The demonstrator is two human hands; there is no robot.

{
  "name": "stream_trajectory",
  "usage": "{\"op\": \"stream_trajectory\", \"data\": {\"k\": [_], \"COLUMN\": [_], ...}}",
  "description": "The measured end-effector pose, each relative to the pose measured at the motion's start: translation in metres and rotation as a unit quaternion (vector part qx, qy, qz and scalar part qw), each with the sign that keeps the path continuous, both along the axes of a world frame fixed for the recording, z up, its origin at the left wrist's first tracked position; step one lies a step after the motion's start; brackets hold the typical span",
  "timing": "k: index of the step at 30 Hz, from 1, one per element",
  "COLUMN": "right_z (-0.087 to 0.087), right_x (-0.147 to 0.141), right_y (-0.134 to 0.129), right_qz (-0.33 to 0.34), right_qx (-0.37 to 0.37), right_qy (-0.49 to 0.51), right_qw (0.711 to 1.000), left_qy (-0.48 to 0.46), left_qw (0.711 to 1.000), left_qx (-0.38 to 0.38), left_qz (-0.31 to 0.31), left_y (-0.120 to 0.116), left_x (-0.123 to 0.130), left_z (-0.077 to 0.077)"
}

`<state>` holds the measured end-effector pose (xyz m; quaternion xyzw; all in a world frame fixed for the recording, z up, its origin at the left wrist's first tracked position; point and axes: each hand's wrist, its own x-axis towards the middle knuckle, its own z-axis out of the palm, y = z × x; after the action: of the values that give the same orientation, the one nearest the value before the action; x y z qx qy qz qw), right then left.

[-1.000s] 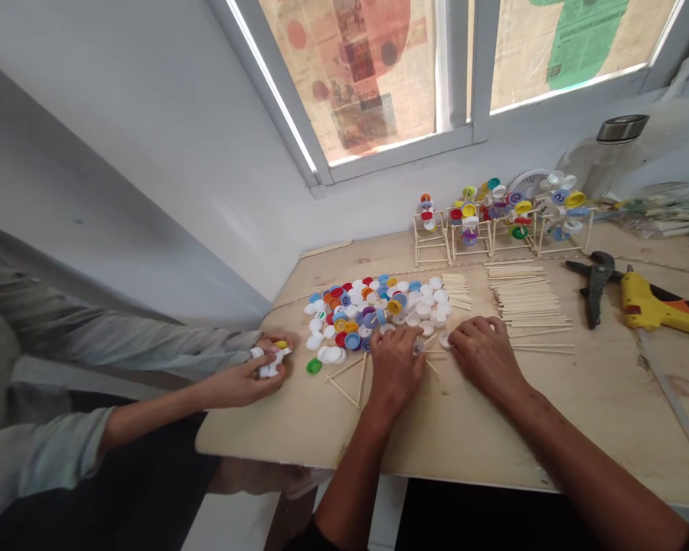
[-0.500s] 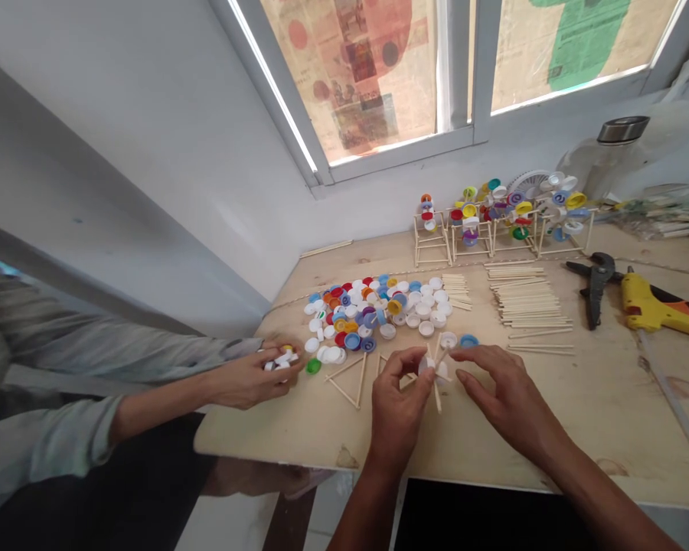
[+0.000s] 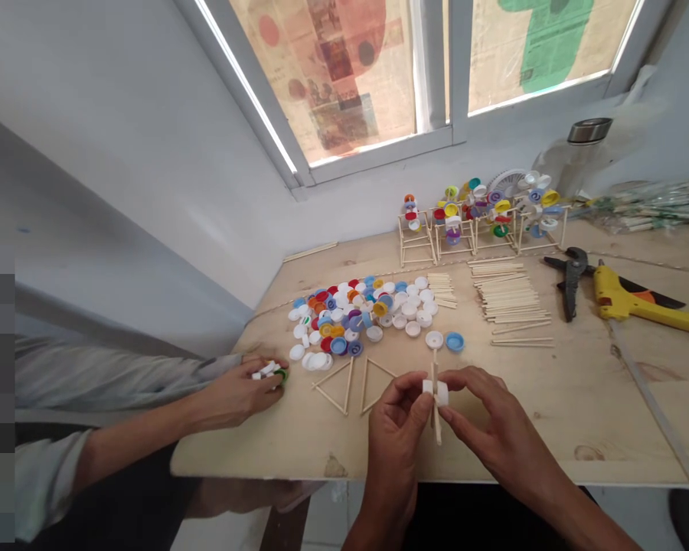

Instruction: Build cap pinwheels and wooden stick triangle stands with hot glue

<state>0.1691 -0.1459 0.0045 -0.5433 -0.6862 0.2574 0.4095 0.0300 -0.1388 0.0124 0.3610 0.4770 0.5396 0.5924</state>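
Note:
Between my two hands is a small assembly of white caps and wooden sticks point(image 3: 437, 428), held upright near the table's front edge. The fingers of my left hand point(image 3: 399, 428) pinch the white cap on its left side. My right hand point(image 3: 494, 428) grips the cap on the right side with thumb and fingertips. Just beyond the assembly lie a white cap point(image 3: 434, 340) and a blue cap point(image 3: 455, 341). Two stick triangles point(image 3: 349, 386) lie left of my left hand.
Another person's hands point(image 3: 246, 394) hold white and green caps at the left. A pile of coloured caps point(image 3: 356, 310), stick bundles point(image 3: 508, 295), black cutters point(image 3: 574, 283) and a yellow glue gun point(image 3: 614, 295) lie on the table. Small wheel models point(image 3: 465, 229) stand behind.
My right hand has closed onto the assembly, which has turned so that its caps show edge-on. The other person's hands now have the green cap. The view has shifted slightly.

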Motion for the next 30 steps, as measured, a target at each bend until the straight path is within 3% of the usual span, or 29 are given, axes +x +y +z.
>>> {"op": "stream_trajectory", "data": {"k": [7, 11, 18, 27, 30], "right_z": [-0.002, -0.003, 0.003, 0.0, -0.003], "right_x": [0.001, 0.001, -0.009, -0.022, -0.022], "right_y": [-0.002, -0.001, -0.01, -0.018, -0.019], "right_qz": [-0.015, -0.069, -0.077, -0.07, -0.058], "right_qx": [-0.014, -0.028, -0.089, -0.138, -0.149], "right_qy": [0.014, 0.04, 0.14, 0.198, 0.209], "right_qw": [1.0, 0.996, 0.983, 0.968, 0.965], "left_qy": [0.047, 0.133, 0.348, 0.467, 0.477], "left_qw": [0.999, 0.988, 0.906, 0.815, 0.803], "left_qx": [-0.007, 0.075, 0.236, 0.326, 0.342], "left_qz": [-0.004, 0.029, 0.049, 0.107, 0.104], "left_y": [-0.002, -0.013, -0.031, -0.021, -0.02], "left_x": [0.0, -0.004, -0.001, -0.003, -0.007], "left_z": [-0.004, -0.007, -0.026, -0.03, -0.031]}}
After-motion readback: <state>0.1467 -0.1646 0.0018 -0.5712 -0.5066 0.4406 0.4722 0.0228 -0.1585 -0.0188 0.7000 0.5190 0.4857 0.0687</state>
